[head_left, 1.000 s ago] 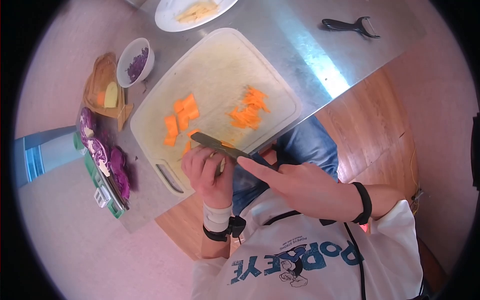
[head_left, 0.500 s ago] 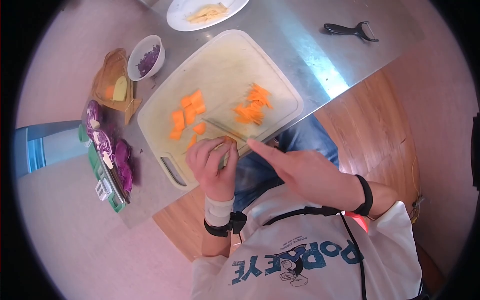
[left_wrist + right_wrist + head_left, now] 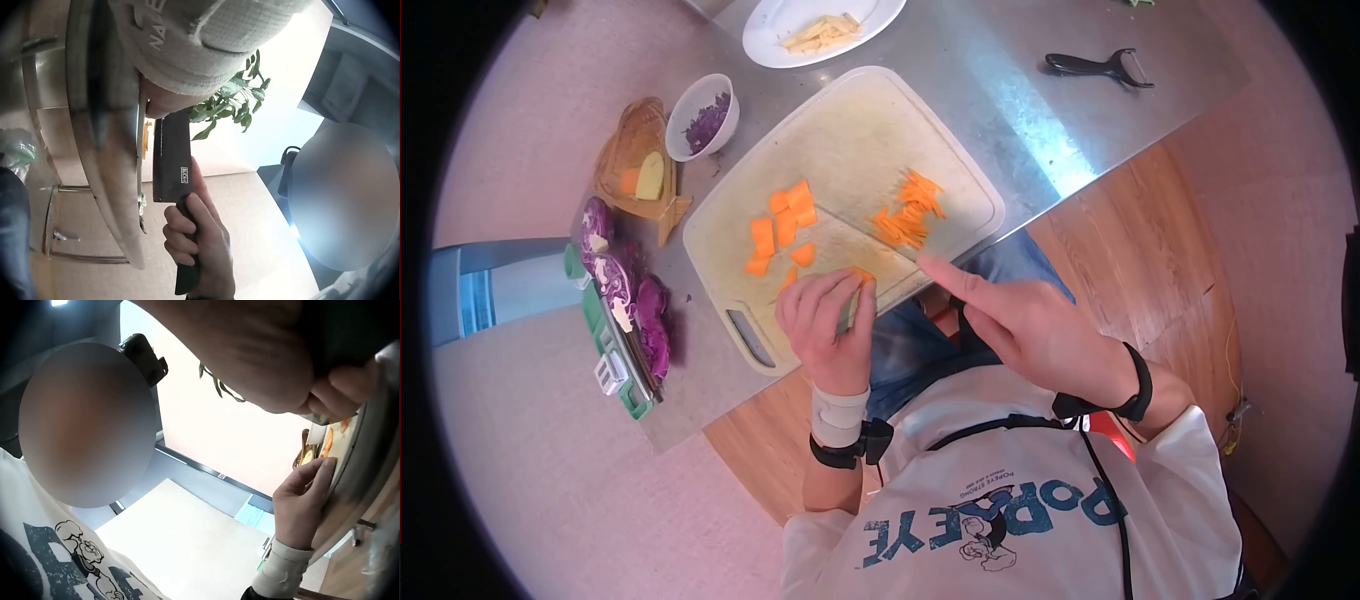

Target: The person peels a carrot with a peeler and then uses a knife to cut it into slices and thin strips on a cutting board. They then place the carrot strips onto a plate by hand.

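Observation:
My left hand (image 3: 825, 325) rests at the board's near edge, fingers curled over a carrot piece (image 3: 863, 274) that is mostly hidden under them. In the right hand (image 3: 1040, 325) is the handle of a dark-bladed kitchen knife (image 3: 172, 164), with the index finger stretched along it. On the cutting board (image 3: 855, 120), the blade appears nearly edge-on, lying between the carrot chunks (image 3: 788, 212) and a heap of carrot strips (image 3: 910, 208). More cut carrot (image 3: 802, 254) sits just beyond the left fingertips.
A white plate (image 3: 765, 40) of pale strips and a bowl (image 3: 680, 135) of shredded purple cabbage stand behind the board. To the left are a wicker basket (image 3: 625, 125) and cut purple cabbage (image 3: 652, 320). A black peeler (image 3: 1090, 66) lies at the far right.
The right hand has carried the knife away from the left fingers, up and right to beside the carrot strips. The left hand keeps its hold near the board's edge.

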The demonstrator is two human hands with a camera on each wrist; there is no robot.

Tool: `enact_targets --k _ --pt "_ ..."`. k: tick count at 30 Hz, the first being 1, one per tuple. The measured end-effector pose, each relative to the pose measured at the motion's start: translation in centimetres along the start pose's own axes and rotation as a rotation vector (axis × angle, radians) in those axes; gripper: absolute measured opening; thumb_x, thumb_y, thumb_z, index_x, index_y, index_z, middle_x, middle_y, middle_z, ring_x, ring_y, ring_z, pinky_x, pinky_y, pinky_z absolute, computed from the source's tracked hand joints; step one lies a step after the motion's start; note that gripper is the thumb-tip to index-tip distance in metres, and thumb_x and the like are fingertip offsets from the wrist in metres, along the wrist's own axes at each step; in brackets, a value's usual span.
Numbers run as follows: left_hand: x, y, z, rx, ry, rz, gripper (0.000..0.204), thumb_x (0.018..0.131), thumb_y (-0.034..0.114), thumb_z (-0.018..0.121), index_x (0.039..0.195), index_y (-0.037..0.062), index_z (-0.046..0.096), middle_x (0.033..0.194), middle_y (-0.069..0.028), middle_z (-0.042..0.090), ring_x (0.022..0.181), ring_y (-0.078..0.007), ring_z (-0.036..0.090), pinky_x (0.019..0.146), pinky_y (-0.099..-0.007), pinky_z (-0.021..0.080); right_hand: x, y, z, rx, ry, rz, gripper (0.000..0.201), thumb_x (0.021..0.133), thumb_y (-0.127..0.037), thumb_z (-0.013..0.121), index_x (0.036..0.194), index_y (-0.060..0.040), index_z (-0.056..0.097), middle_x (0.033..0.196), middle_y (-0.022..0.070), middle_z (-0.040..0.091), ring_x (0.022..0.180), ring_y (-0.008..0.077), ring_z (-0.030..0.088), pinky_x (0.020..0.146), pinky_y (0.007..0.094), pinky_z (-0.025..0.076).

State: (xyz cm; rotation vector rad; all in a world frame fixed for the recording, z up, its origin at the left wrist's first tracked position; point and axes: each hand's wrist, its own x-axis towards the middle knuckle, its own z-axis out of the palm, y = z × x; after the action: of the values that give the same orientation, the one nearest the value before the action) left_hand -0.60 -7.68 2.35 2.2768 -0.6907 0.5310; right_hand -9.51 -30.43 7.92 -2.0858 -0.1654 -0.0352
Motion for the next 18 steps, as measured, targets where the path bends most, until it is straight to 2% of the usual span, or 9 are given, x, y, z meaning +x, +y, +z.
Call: enact_targets --k 2,6,8,11,18 --pt "-0.1 0.0 0.0 0.007 -0.003 0.002 0.024 0.078 0.004 0.088 0.099 0.0095 0.077 0.104 -0.0017 0.075 0.103 -0.0256 0.065 0.1 -0.0416 0.046 -0.4 -0.6 -0.4 -0.079 -0.162 0.087 0.068 0.099 0.007 0.059 0.162 -0.0148 0.045 0.105 0.0116 0.078 0.089 0.0321 0.076 0.078 0.0378 0.06" --pt "0.0 0.1 0.0 0.008 0.004 0.015 0.026 0.076 0.003 0.088 0.099 0.009 0.077 0.104 -0.0017 0.075 0.103 -0.0256 0.065 0.1 -0.0417 0.046 -1.1 -0.8 0.4 -0.116 -0.159 0.064 0.068 0.099 0.004 0.06 0.163 -0.016 0.044 0.094 0.0124 0.076 0.081 0.0338 0.075 0.071 0.04 0.059" --pt "-0.2 -0.1 0.0 0.012 0.009 0.015 0.025 0.076 0.003 0.088 0.098 0.0088 0.077 0.104 -0.0018 0.075 0.102 -0.0256 0.065 0.1 -0.0417 0.046 -1.0 -1.4 0.1 -0.114 -0.248 0.106 0.068 0.099 0.001 0.061 0.163 -0.0163 0.044 0.084 0.0141 0.072 0.072 0.0361 0.071 0.064 0.0426 0.056" --pt "-0.2 -0.1 0.0 0.012 0.015 0.015 0.024 0.075 0.003 0.088 0.096 0.0084 0.077 0.103 -0.002 0.074 0.102 -0.0257 0.065 0.099 -0.0418 0.046 -1.3 -1.1 0.5 -0.075 -0.212 0.081 0.067 0.099 -0.001 0.062 0.162 -0.016 0.045 0.078 0.0158 0.068 0.067 0.0379 0.068 0.059 0.0446 0.053" --pt "-0.3 -0.2 -0.1 0.01 0.017 0.01 0.022 0.074 0.003 0.088 0.093 0.0083 0.077 0.102 -0.002 0.074 0.102 -0.026 0.065 0.101 -0.0436 0.046 -1.2 -1.2 0.7 -0.071 -0.229 0.099 0.068 0.098 0.0 0.062 0.161 -0.0157 0.046 0.081 0.0159 0.07 0.069 0.0375 0.068 0.061 0.0456 0.054"
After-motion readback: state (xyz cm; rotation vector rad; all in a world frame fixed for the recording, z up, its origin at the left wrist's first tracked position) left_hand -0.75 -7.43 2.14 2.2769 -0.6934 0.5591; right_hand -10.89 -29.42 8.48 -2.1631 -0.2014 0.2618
